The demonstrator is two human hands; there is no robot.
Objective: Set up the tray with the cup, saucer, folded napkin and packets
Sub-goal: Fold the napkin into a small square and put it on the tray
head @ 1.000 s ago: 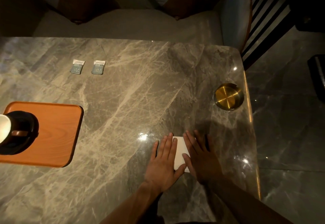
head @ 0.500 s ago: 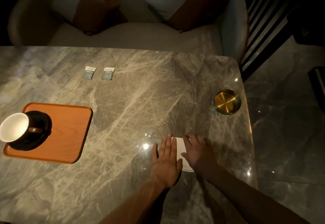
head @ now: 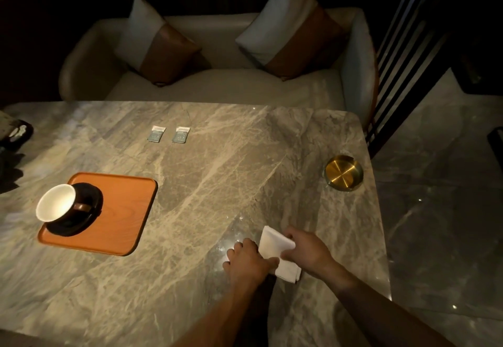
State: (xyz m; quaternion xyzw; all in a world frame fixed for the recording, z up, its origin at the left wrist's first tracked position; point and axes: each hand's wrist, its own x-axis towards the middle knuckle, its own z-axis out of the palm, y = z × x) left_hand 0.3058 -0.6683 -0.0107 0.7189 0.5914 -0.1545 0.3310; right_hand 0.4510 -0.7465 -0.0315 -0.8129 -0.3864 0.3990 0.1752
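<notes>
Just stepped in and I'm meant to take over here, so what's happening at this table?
A person is folding a white cloth napkin on the grey marble table; the left hand grips its near edge and the right hand pinches its right side. The orange wooden tray already holds the white-lined dark cup on its black saucer. Two small teal packets lie on the table beyond the tray, not yet on it.

A grey marble table (head: 217,183) carries a brass dish (head: 343,173) near its right edge. Behind it stands a pale sofa (head: 217,88) with two white-and-brown cushions (head: 160,50) (head: 292,33). Dark slats (head: 402,47) rise at right over a glossy floor (head: 441,224).
</notes>
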